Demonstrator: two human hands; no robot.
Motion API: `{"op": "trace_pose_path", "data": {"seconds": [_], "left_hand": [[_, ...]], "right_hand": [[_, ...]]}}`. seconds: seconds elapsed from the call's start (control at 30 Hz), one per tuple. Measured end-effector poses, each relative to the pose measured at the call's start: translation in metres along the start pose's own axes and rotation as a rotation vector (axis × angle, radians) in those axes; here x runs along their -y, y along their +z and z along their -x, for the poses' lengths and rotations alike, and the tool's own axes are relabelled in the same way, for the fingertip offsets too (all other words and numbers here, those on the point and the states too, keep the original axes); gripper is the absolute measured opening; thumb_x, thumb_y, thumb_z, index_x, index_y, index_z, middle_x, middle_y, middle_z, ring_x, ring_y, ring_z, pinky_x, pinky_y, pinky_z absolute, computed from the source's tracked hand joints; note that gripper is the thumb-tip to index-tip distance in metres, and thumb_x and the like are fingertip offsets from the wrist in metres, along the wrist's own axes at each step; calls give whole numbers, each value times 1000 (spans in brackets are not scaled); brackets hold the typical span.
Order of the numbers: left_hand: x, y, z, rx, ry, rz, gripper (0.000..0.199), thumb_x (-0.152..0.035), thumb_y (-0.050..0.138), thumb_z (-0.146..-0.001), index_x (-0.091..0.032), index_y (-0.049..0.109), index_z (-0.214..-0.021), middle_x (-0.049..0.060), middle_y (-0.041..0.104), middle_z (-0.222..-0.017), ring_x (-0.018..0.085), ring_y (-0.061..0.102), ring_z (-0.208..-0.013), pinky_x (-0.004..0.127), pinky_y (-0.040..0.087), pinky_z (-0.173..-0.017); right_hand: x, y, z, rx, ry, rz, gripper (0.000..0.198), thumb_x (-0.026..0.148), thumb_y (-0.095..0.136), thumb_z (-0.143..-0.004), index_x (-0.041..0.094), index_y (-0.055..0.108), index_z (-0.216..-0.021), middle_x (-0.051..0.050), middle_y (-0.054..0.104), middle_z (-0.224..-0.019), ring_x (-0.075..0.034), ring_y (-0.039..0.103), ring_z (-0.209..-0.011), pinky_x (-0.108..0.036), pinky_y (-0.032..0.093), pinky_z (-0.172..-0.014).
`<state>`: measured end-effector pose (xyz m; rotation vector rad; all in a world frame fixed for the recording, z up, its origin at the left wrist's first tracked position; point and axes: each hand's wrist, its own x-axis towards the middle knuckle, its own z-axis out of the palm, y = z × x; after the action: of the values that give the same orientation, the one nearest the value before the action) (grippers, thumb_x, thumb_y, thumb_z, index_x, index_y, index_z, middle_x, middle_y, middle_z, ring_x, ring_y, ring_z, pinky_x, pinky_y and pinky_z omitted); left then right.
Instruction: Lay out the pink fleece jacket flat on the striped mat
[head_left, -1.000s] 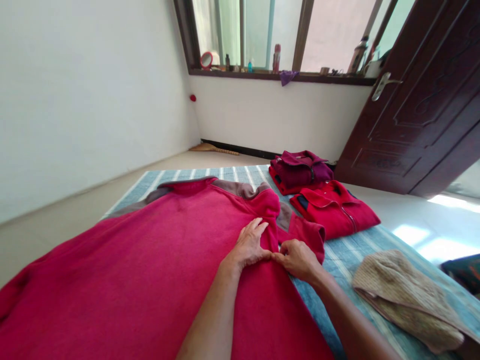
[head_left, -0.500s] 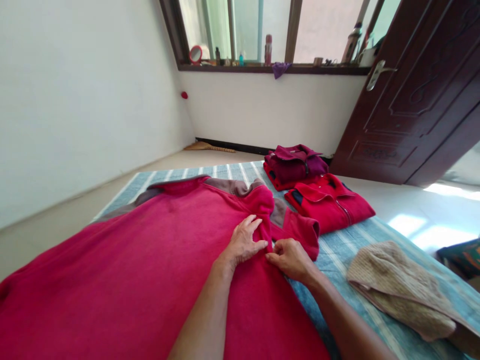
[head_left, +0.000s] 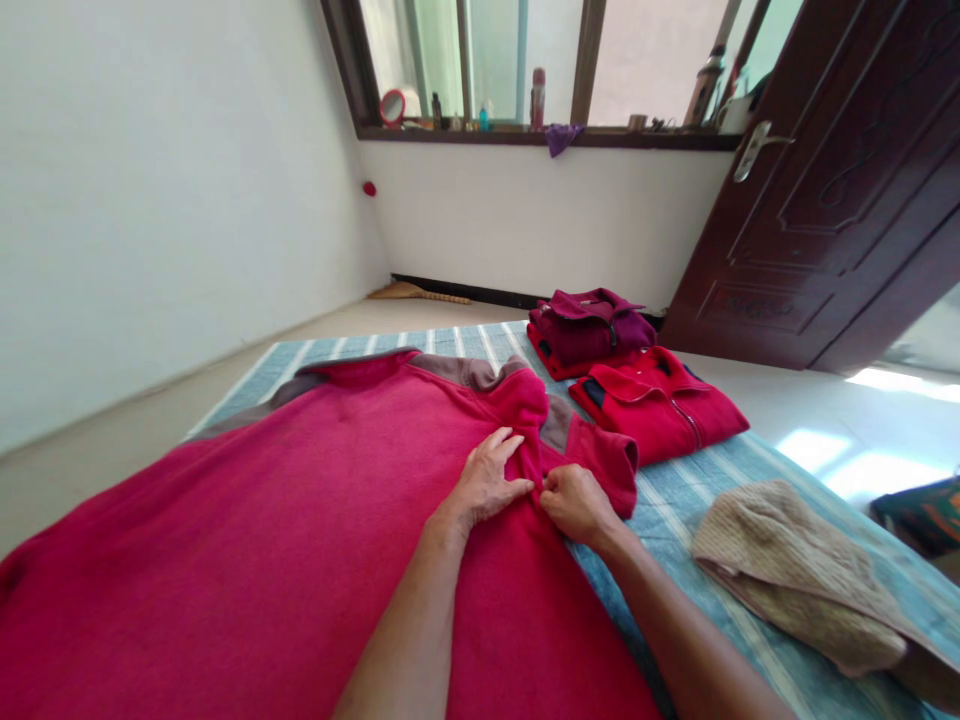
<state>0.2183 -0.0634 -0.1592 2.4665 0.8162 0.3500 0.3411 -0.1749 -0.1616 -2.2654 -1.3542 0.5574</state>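
A large pink-red fleece jacket (head_left: pixel 300 520) with a grey collar lies spread flat on a blue striped mat (head_left: pixel 697 500). My left hand (head_left: pixel 487 480) rests on the jacket's front just below the collar, fingers pressing the fabric. My right hand (head_left: pixel 574 500) is closed on the jacket's edge right beside the left, pinching the fabric where the two front edges meet. Both hands touch each other at the thumbs.
Two folded red garments (head_left: pixel 652 405) and a folded maroon one (head_left: pixel 592 325) sit at the mat's far right. A beige knitted cloth (head_left: pixel 795 575) lies to my right. A dark wooden door (head_left: pixel 840 190) stands open; bottles line the window sill (head_left: pixel 540 135). A broom (head_left: pixel 420 293) lies by the wall.
My right hand has slid a little forward along the jacket's edge, closer to the collar and against my left hand. The left hand has hardly moved.
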Motion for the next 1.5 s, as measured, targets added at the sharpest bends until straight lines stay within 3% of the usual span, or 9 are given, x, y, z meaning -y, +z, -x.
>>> {"op": "trace_pose_path", "data": {"seconds": [0.17,0.3,0.5,0.63,0.83,0.97,1.23,1.37,1.5], "left_hand": [[-1,1,2,17,2,-15,83,-33,74,-61,-11,44,-135,18,35,-146,28,33,-134,38,28,-110],[0,4,3,6,17,-25,84,-31,74,-59,-14,43,-135,16,34,-147,29,31,-135,40,27,-110],[-1,4,4,15,26,-28,84,-32,73,-58,-16,42,-135,16,32,-148,30,30,-136,41,27,-110],[-2,4,3,16,15,-23,82,-31,71,-59,-16,42,-134,16,33,-147,31,29,-136,43,26,-111],[-7,1,3,32,-7,-41,88,-26,70,-56,-14,37,-137,17,32,-148,30,27,-137,44,25,-111],[-8,0,4,29,-14,-14,91,-26,71,-55,-14,35,-138,18,33,-147,30,25,-138,45,24,-112],[-7,0,6,46,-26,-9,94,-28,76,-55,-13,35,-139,18,30,-149,31,24,-138,42,23,-113],[-8,-2,8,61,-29,-3,95,-28,76,-56,-9,34,-139,19,28,-149,32,22,-139,41,22,-114],[-7,-2,10,83,-23,-6,89,-29,75,-57,-15,40,-137,16,26,-151,32,21,-139,42,23,-113]], "right_hand": [[-8,-4,0,-59,-23,40,16,15,50,-68,17,65,-62,-3,61,-59,-13,52,-57,-24,23,-50],[-13,-1,0,-50,-43,-50,17,14,49,-68,16,63,-60,-1,58,-54,-13,51,-55,-23,24,-49],[-14,2,0,-29,-47,-90,24,23,49,-77,16,63,-59,0,53,-47,-12,51,-50,-22,24,-47],[-8,2,-1,-62,-10,-89,36,42,49,-85,17,65,-63,-2,60,-56,-14,56,-58,-22,27,-49],[4,5,-2,-159,79,-14,29,43,53,-84,20,69,-75,-4,68,-73,-16,60,-70,-23,29,-53],[6,5,-12,-153,95,-42,36,46,49,-85,19,68,-71,-5,67,-69,-16,60,-67,-24,30,-53],[2,7,-35,-175,63,-107,20,24,50,-78,17,68,-72,-3,65,-62,-14,57,-56,-21,33,-49],[2,5,-33,-201,49,-127,22,22,47,-79,16,67,-74,-3,64,-60,-13,57,-55,-20,34,-50],[0,2,-34,-184,34,-125,19,21,50,-75,17,66,-66,-3,61,-56,-13,55,-53,-21,32,-50]]}}
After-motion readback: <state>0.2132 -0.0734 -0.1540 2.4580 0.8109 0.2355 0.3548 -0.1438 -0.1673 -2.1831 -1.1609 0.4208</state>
